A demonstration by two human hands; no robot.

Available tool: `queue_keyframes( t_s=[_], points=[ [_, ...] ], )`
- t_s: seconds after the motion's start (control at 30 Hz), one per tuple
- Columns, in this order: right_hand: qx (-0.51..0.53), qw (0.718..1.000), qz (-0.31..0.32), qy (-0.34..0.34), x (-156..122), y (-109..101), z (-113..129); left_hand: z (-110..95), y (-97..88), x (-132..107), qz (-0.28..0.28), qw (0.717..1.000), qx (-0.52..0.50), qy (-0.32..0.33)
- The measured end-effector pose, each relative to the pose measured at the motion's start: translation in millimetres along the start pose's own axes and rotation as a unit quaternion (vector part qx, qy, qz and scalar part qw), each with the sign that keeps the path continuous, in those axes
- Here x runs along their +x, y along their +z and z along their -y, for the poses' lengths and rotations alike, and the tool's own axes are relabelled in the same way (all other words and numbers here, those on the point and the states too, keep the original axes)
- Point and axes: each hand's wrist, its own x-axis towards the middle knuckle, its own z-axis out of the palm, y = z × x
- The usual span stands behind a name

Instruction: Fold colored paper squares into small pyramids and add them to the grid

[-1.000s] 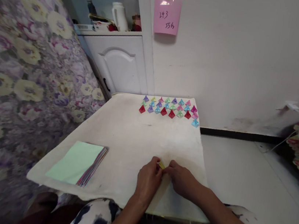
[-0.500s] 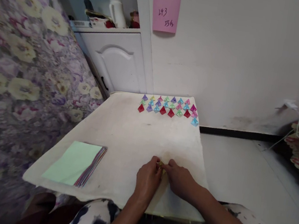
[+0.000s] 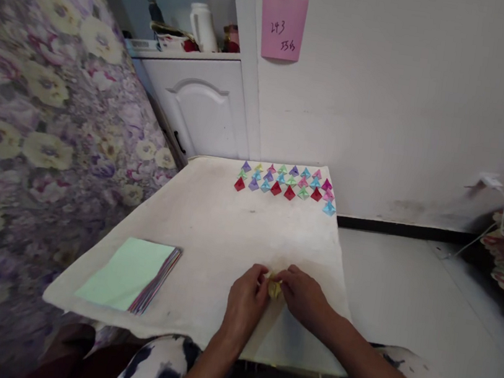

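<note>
Between my hands, low over the near right part of the table, is a small yellow folded paper piece (image 3: pixel 274 288). My left hand (image 3: pixel 246 298) grips its left side with bent fingers, partly hiding it. From the other side, my right hand (image 3: pixel 303 293) pinches its upper right edge between thumb and forefinger. Finished-looking folded paper pieces (image 3: pixel 276 189) in red, purple, green, blue and pink stand in rows at the far edge of the table. A stack of coloured paper sheets (image 3: pixel 127 275), light green on top, lies at the near left.
The table (image 3: pixel 209 227) has a cream cloth. Behind it are a white cabinet (image 3: pixel 207 107) and a wall with a pink note (image 3: pixel 281 27). A floral curtain (image 3: pixel 50 154) hangs on the left. A charger (image 3: pixel 491 181) with a white cable is plugged in at right.
My hands have parted slightly, and more of the yellow folded paper shows between them. The whole view has shifted a little; the rows and the stack stay put on the table.
</note>
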Motion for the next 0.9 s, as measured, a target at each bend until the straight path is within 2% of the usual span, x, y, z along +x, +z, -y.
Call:
queue_keyframes(
  t_s=[0.23, 0.53, 0.9],
  points=[
    [0.037, 0.997, -0.043, 0.055, 12.1, 2.6, -7.3, 10.4, 0.0, 3.2, -0.012, 1.000, 0.007, 0.000],
    [0.058, 0.996, -0.025, 0.066, 18.4, 10.1, -6.2, 16.6, 6.7, 7.6, 0.007, 1.000, 0.013, -0.005],
    [0.042, 0.997, -0.022, 0.068, 25.8, 16.3, -6.4, 13.7, 13.4, 13.2, 0.019, 0.999, 0.042, -0.004]
  ],
)
